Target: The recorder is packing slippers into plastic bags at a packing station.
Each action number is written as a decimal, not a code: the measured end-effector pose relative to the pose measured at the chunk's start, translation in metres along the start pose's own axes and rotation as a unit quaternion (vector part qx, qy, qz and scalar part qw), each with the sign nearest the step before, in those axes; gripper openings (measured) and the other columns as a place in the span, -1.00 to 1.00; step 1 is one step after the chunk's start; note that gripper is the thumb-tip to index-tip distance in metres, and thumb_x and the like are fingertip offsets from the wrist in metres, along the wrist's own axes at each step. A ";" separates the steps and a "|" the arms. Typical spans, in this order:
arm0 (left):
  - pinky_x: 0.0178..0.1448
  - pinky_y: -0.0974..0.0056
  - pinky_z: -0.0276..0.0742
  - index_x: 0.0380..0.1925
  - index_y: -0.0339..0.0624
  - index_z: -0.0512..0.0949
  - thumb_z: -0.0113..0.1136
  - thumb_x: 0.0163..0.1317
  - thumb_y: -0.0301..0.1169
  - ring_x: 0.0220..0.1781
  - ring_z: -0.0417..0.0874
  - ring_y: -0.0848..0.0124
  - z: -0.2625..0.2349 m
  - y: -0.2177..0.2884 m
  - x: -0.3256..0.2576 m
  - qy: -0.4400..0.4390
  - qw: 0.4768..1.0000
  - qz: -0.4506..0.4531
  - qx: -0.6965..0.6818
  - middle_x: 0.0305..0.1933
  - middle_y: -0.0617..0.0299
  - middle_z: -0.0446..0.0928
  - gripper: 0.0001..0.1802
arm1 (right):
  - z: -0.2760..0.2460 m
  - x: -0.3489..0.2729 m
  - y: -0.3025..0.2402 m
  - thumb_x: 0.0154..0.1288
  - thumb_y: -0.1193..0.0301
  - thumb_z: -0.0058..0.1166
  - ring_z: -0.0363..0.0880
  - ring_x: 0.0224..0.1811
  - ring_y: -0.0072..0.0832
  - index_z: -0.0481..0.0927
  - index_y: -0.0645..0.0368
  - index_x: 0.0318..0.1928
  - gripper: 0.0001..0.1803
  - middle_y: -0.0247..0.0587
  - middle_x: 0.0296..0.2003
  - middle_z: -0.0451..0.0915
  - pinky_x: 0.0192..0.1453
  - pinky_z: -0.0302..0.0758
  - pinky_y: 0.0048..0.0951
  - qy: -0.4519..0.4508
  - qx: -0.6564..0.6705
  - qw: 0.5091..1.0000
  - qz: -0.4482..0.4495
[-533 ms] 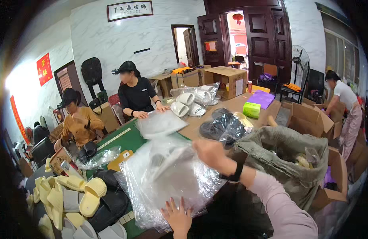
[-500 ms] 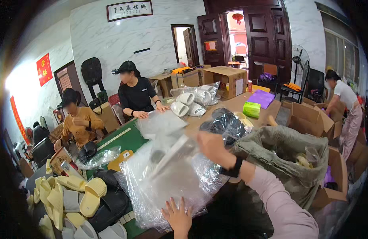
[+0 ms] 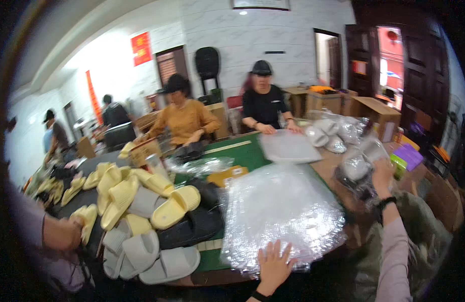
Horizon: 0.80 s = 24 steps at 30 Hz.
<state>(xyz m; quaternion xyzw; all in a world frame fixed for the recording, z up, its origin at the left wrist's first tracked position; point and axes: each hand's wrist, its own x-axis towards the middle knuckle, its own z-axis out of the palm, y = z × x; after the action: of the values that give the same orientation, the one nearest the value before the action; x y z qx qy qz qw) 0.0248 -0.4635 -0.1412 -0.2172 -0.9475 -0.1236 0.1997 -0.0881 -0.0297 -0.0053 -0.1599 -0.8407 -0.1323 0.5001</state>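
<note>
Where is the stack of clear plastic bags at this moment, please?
In the head view, the stack of clear plastic bags lies centre-right on the green table, under the left hand, right of the black slippers.

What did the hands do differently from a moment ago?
The right hand left the stack of clear bags and swung out right with a bagged grey slipper, which it now holds over the table's far side. The head turned left, showing the slipper pile. The left hand stayed flat on the stack's near edge.
</note>
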 end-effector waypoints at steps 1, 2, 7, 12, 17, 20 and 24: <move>0.38 -0.30 -0.08 0.27 0.21 0.33 -0.05 0.27 0.12 0.39 0.21 -0.03 -0.002 0.001 -0.001 0.004 1.000 -0.026 0.010 0.34 -0.01 0.26 -0.39 | 0.015 -0.018 0.018 0.01 0.55 -0.01 0.41 0.04 -0.17 0.59 0.06 -0.24 -0.74 -0.15 -0.13 0.54 0.18 0.24 -0.03 -0.034 0.067 0.997 0.022; 0.38 -0.29 -0.06 0.28 0.22 0.32 -0.04 0.27 0.11 0.39 0.21 -0.02 -0.004 0.004 -0.004 0.002 1.000 -0.020 0.004 0.35 -0.01 0.25 -0.40 | 0.019 -0.028 0.021 0.03 0.57 -0.02 0.41 0.04 -0.14 0.59 0.08 -0.22 -0.73 -0.13 -0.13 0.54 0.17 0.26 -0.07 -0.065 0.065 0.993 0.067; 0.38 -0.27 -0.04 0.30 0.24 0.29 -0.04 0.29 0.07 0.40 0.19 0.02 -0.009 0.005 -0.006 0.000 1.000 -0.020 -0.003 0.36 0.03 0.23 -0.41 | 0.033 -0.038 0.020 0.18 0.55 -0.06 0.38 0.07 -0.14 0.56 0.12 -0.10 -0.72 -0.17 -0.08 0.49 0.13 0.28 -0.07 -0.233 0.093 0.952 0.178; 0.38 -0.26 -0.05 0.31 0.23 0.28 -0.04 0.29 0.08 0.40 0.20 0.04 -0.006 0.003 -0.003 0.001 1.000 -0.024 -0.006 0.36 0.04 0.24 -0.40 | 0.022 -0.032 -0.006 0.15 0.53 0.01 0.31 0.18 -0.19 0.57 0.06 -0.09 -0.72 -0.19 0.03 0.44 0.33 0.09 0.03 -0.182 0.096 0.966 0.159; 0.38 -0.25 -0.04 0.30 0.21 0.29 -0.05 0.29 0.07 0.39 0.22 0.05 -0.005 0.002 -0.002 0.014 1.000 -0.019 -0.009 0.34 0.04 0.27 -0.40 | 0.029 -0.034 -0.017 0.09 0.52 0.08 0.24 0.27 -0.21 0.58 0.03 -0.11 -0.70 -0.21 0.08 0.43 0.43 -0.09 0.09 -0.148 0.068 0.984 0.070; 0.37 -0.25 -0.03 0.31 0.22 0.28 -0.04 0.29 0.07 0.38 0.22 0.05 -0.006 0.002 -0.001 0.016 1.000 -0.016 -0.009 0.34 0.04 0.26 -0.40 | 0.048 -0.045 -0.009 0.03 0.54 0.10 0.22 0.28 -0.19 0.58 0.03 -0.09 -0.65 -0.20 0.09 0.43 0.44 -0.14 0.12 -0.180 0.054 0.982 0.038; 0.37 -0.27 -0.02 0.31 0.22 0.27 -0.05 0.29 0.07 0.39 0.21 0.05 -0.008 0.003 -0.003 0.005 1.000 -0.016 0.003 0.35 0.03 0.24 -0.39 | 0.043 -0.052 -0.015 -0.04 0.59 0.06 0.21 0.30 -0.16 0.56 0.07 -0.07 -0.58 -0.16 0.10 0.41 0.44 -0.18 0.17 -0.187 0.065 0.979 0.037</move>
<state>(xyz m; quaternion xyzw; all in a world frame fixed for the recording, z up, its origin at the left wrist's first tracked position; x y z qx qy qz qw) 0.0313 -0.4645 -0.1355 -0.2007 -0.9502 -0.1255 0.2027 -0.1056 -0.0342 -0.0718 -0.1802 -0.9198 -0.0265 0.3476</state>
